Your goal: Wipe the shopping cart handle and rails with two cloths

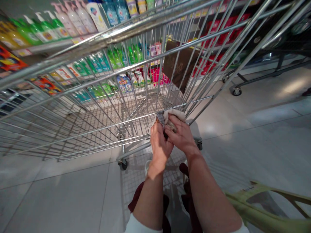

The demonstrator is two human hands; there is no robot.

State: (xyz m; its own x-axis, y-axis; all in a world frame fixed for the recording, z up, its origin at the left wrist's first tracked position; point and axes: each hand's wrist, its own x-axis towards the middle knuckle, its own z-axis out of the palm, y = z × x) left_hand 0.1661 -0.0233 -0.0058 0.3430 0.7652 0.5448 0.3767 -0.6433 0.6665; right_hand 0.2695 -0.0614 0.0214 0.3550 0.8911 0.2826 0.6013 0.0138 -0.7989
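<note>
Left hand (158,145) and right hand (178,136) low at the centre of the frame, both closed around a fuzzy white and grey cloth (173,115), fingers curled over it and knuckles almost touching: a two-handed hold, apparently suited to something soft and loose with no firm edge to grip. Cloth at the near top rail of a wire shopping cart (104,40), its exact contact with the rail hidden behind the fingers. Bare forearms (209,194) reaching forward from white sleeves (141,225), the cart straight ahead of the body, probably for an easy reach. Dark brown bag (181,64) against the far wires at upper centre, perhaps hung there to stay off the basket floor. Rows of bottles (31,32) on shelves at upper left, red packs (218,38) at upper right, pale tile floor (60,200) below, pale green plastic frame (262,207) in the lower right corner.
</note>
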